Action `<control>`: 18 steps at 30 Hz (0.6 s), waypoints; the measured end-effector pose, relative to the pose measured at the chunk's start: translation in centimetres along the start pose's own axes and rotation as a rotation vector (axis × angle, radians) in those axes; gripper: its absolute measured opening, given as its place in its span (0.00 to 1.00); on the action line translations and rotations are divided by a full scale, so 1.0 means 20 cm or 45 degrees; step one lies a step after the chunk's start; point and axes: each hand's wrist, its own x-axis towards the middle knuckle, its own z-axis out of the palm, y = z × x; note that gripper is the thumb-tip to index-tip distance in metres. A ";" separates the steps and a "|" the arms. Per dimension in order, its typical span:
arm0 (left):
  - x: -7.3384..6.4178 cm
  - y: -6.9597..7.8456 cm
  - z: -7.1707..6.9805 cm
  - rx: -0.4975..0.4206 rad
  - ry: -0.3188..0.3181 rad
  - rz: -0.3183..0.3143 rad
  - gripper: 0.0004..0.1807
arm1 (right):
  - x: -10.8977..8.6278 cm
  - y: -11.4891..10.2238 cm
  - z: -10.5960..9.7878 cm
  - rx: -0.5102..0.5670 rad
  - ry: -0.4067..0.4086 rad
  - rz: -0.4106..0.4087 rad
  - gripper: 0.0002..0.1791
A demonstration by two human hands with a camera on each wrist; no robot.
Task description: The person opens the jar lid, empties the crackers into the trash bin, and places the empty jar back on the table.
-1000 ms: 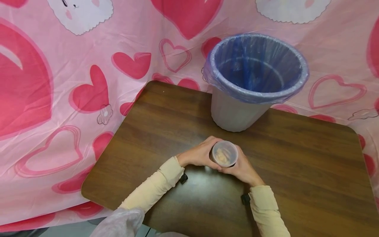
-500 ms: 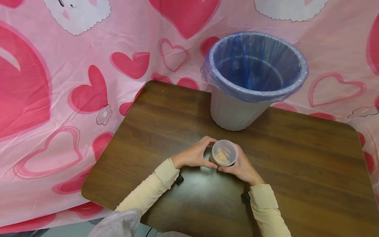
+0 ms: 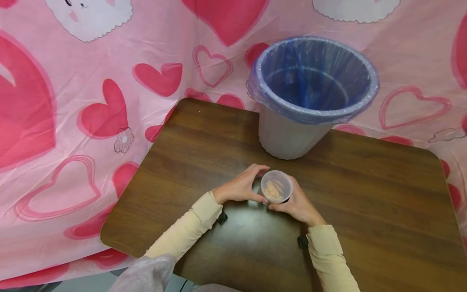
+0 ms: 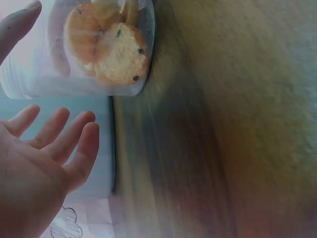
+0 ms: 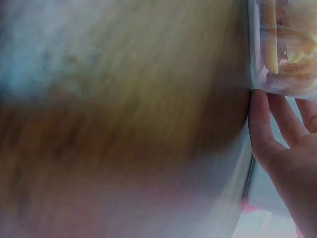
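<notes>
Clock is taken from the tub point(image 3: 279, 175). Far at 9 is the L edge of the table point(image 3: 171, 162), w/ a wide stretch of wood btw, so your L hand point(image 3: 238, 188) has room to draw back. This hand, just beside at 9, was around the tub 1 sec ago; now its fingers are loosened and a gap shows before the palm. If the thumb tip touches, I cannot tell.

The tub, w/ cookies point(image 4: 121, 54) inside, stands upright on the table. Near, at 12 to 1, is the bin point(image 3: 284, 140); mind its wall going fwd. Your R hand point(image 3: 300, 205), at 4, grips the tub, so prob. it alone steadies now. R table edge: at 3, well apart.
</notes>
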 end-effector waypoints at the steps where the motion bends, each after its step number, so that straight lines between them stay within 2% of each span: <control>1: 0.01 0.00 0.00 0.011 -0.007 0.012 0.52 | 0.00 0.01 0.00 0.002 0.000 0.005 0.53; 5: 0.04 0.01 0.00 0.027 -0.044 0.040 0.56 | 0.02 0.12 0.01 -0.006 0.002 0.004 0.54; 9: 0.08 0.02 0.01 -0.034 -0.089 0.066 0.58 | 0.03 0.18 0.02 -0.029 0.004 -0.005 0.54; 14: 0.11 0.04 0.03 -0.112 -0.143 0.070 0.57 | 0.02 0.12 0.00 -0.032 -0.017 -0.019 0.54; 18: 0.11 0.04 0.04 -0.119 -0.139 0.065 0.57 | 0.00 0.04 -0.01 -0.014 -0.035 -0.041 0.53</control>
